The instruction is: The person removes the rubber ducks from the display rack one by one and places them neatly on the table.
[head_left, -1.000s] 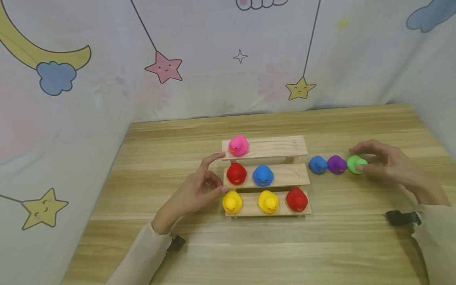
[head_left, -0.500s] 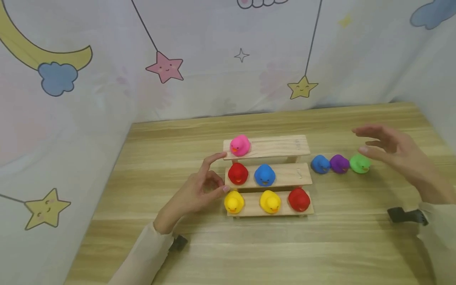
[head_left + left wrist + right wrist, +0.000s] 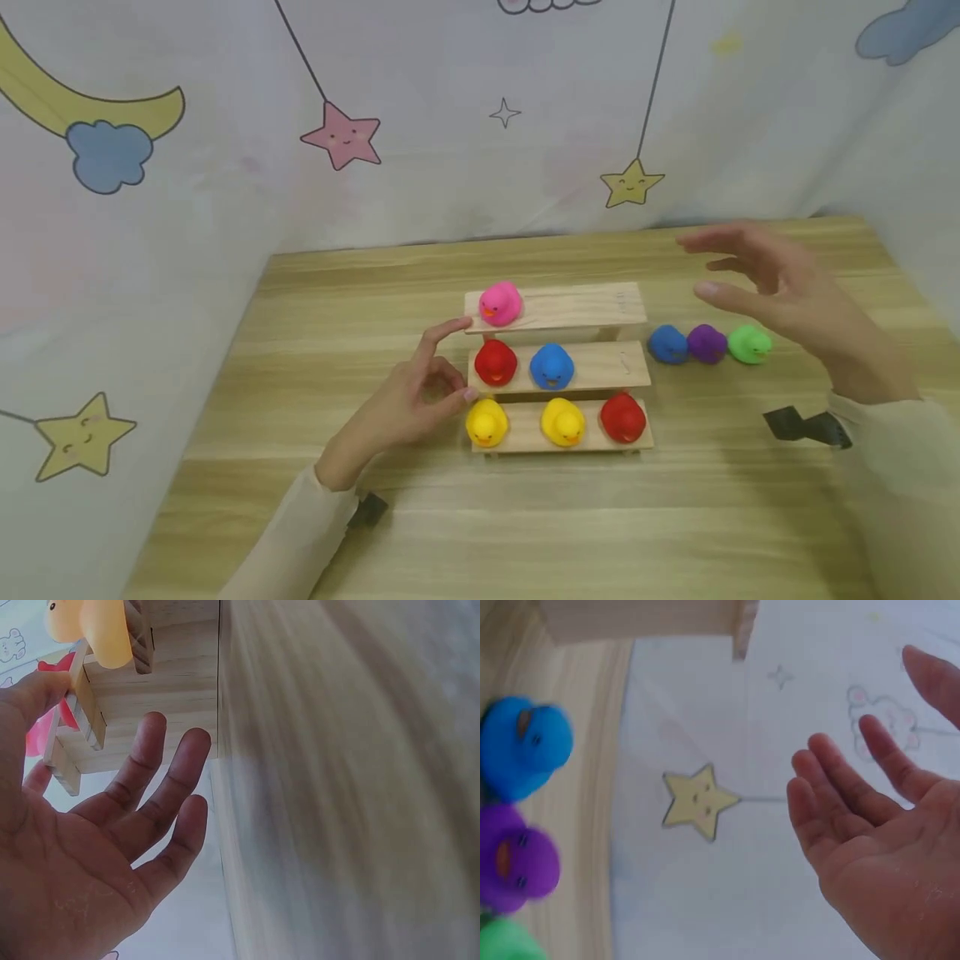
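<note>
A three-step wooden rack (image 3: 592,364) carries small rubber ducks. My left hand (image 3: 401,404) is at its left side, index fingertip at the top step's end and thumb at the middle step's end; the other fingers (image 3: 184,765) are spread beneath. On the top step sits a pink duck (image 3: 500,304); the middle holds a red duck (image 3: 496,363) and a blue duck (image 3: 552,367). On the lowest are two yellow ducks (image 3: 563,422) and a red duck (image 3: 623,418). My right hand (image 3: 795,300), holding nothing, hovers above and behind a green duck (image 3: 750,344), fingers apart.
Right of the rack, a second blue duck (image 3: 668,344) and a purple duck (image 3: 707,343) stand in a row with the green one on the wooden table (image 3: 600,525). A patterned white cloth (image 3: 450,192) hangs behind the table.
The right hand has let go of the green duck, lifted, and moved back and to the left over the row. The left hand has stayed at the rack.
</note>
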